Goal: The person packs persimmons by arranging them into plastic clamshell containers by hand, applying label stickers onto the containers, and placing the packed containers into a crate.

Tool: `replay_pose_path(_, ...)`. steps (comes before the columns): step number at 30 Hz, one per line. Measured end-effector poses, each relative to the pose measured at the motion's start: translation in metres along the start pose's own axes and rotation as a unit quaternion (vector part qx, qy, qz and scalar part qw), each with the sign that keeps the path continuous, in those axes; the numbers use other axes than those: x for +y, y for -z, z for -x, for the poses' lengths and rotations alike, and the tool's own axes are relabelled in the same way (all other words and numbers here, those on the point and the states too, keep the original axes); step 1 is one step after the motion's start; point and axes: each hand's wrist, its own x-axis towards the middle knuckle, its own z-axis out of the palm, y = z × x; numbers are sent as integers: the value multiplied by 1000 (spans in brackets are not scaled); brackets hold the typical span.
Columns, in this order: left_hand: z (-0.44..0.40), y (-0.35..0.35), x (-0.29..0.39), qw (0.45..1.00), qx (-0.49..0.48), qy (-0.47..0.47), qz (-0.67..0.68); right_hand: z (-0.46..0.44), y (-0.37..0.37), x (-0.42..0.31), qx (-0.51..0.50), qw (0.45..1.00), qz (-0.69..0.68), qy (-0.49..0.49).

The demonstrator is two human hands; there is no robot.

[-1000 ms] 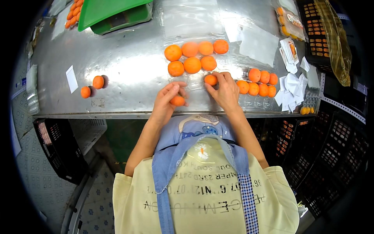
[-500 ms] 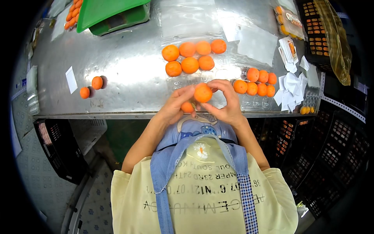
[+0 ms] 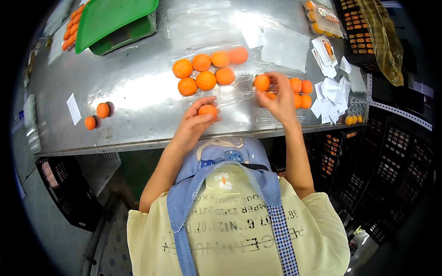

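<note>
My left hand (image 3: 192, 123) is curled around an orange (image 3: 208, 112) just above the table's front edge. Between the fingers and thumb of my right hand (image 3: 282, 99) is another orange (image 3: 262, 83), held over the left end of the right-hand group of fruit. That group (image 3: 296, 84) sits in a clear plastic tray, partly hidden by my right hand. Left of it, a clear plastic tray (image 3: 223, 99) carries two rows of oranges (image 3: 206, 80), with vacant cups at its front and right.
Two loose oranges (image 3: 102, 110) lie left beside a white card (image 3: 73, 109). A green tray (image 3: 117, 20) stands at the back left. Paper slips (image 3: 330, 99), a label stack (image 3: 324, 57) and a filled pack (image 3: 322, 20) are on the right. Dark crates (image 3: 391, 152) stand beyond.
My hands have moved apart. The right hand carried its orange right to the right-hand tray; the left hand, with its orange, moved slightly left. The whole view has shifted.
</note>
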Motion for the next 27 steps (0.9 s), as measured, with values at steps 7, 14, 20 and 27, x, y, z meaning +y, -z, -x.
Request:
replay_pose_path(7, 0, 2, 0, 1000, 19, 4, -11, -21, 22, 30, -14, 947, 308, 87)
replay_pose_path(14, 2, 1, 1, 997, 9, 34, -65, -28, 21, 34, -70, 939, 329, 65)
replay_pose_path(20, 1, -10, 1, 997, -13, -1, -74, -26, 20, 29, -69, 946, 312, 46)
replay_pose_path(27, -4, -29, 8, 987, -18, -21, -156, 10, 7, -39, -114, 991, 29, 57)
